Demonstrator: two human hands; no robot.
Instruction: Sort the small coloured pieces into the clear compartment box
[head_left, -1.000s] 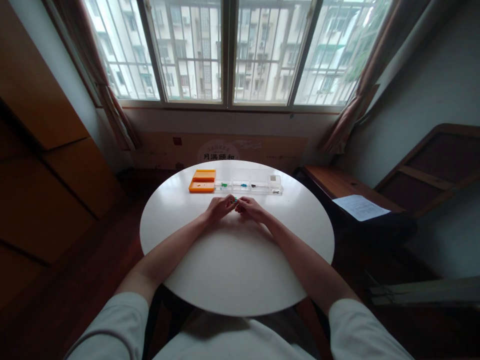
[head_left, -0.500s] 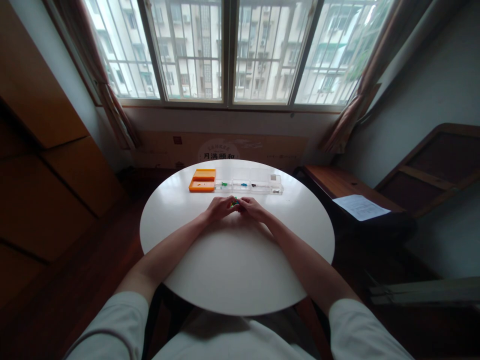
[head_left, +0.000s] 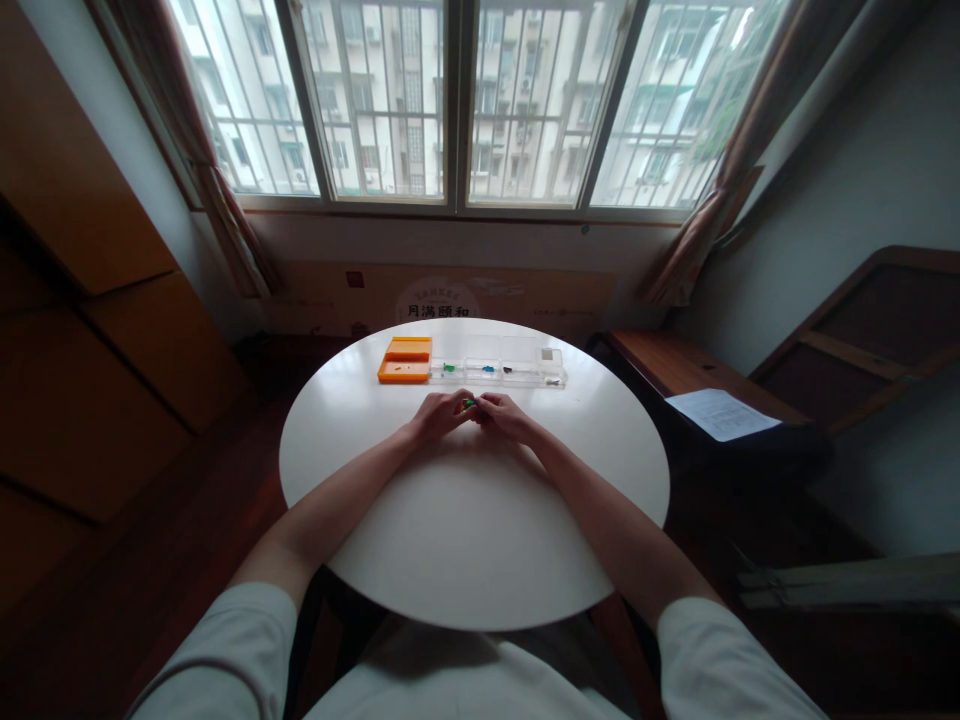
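Both my hands rest together on the round white table [head_left: 480, 540], past its middle. My left hand [head_left: 441, 413] and my right hand [head_left: 504, 415] pinch a small green piece [head_left: 469, 404] between their fingertips. It is too small to name. Just beyond the hands lies a clear tray [head_left: 499, 374] with several compartments that hold small green, blue and dark parts. An orange box [head_left: 406, 362] sits at the tray's left end.
A low wooden bench [head_left: 667, 362] with a sheet of paper [head_left: 720, 414] stands to the right of the table. Wooden cabinets [head_left: 97, 330] line the left wall. A barred window [head_left: 457, 100] with curtains fills the far wall.
The small green piece between my fingertips has turned slightly. Hands and arms stay where they were.
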